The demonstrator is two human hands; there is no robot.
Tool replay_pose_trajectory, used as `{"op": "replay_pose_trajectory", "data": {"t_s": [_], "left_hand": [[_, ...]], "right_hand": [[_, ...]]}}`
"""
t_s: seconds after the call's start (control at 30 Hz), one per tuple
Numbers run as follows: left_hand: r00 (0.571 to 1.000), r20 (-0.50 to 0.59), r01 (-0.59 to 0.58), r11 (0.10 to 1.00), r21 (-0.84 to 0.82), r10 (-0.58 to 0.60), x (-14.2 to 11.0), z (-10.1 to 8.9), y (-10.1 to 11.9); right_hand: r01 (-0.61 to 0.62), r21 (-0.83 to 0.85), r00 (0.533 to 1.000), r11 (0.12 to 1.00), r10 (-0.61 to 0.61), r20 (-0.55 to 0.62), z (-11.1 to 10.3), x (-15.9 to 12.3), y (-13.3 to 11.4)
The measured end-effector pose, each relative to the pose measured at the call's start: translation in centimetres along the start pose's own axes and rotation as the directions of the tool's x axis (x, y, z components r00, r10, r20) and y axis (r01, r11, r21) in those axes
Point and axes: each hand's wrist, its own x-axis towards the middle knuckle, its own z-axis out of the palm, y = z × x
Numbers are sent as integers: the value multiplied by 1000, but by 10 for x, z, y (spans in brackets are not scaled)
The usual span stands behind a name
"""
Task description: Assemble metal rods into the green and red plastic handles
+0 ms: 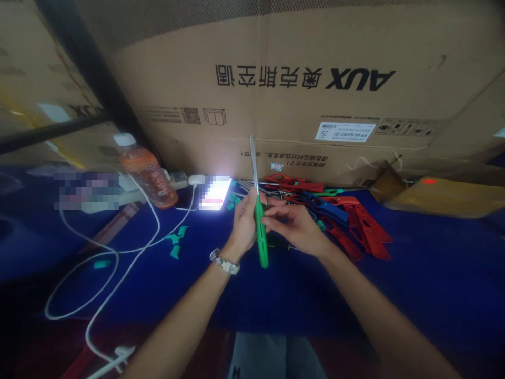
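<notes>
A green stick lighter with a long metal tube points away from me, its handle end towards me. My left hand is closed around it near the base of the tube. From the right, my right hand brings thumb and fingertips together against the handle's side; whatever they pinch is too small or hidden to make out. Behind the hands lies a pile of lighter parts, among them a red lighter body, a blue lighter body and metal tubes. A thin dark tool lies partly hidden under my right hand.
A bottle of orange drink stands at the left, beside a glowing phone and looping white cables. Small teal plastic pieces lie on the blue tabletop. Cardboard walls the back; a yellowish package sits right.
</notes>
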Motion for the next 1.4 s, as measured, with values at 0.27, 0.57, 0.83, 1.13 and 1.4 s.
{"op": "replay_pose_trajectory", "data": {"t_s": [0.27,0.57,0.83,1.13,1.4], "left_hand": [[998,-34,-59,998,30,60,1,-2,-7],[982,-65,-171,983,61,175,-3,1,-13],[973,-44,-219,964,153,228,-4,4,-12],[966,-192,-172,985,15,171,0,5,-13],[969,-196,-162,986,-36,152,0,6,-6]], "right_hand": [[26,-138,998,990,-34,-52,5,0,-7],[-2,-289,984,957,-49,-171,16,-3,-13],[6,-290,991,957,-45,-128,10,-2,-13],[7,-830,981,558,-166,-102,38,-16,-17],[13,-888,943,460,-300,-142,37,-19,-18]]}}
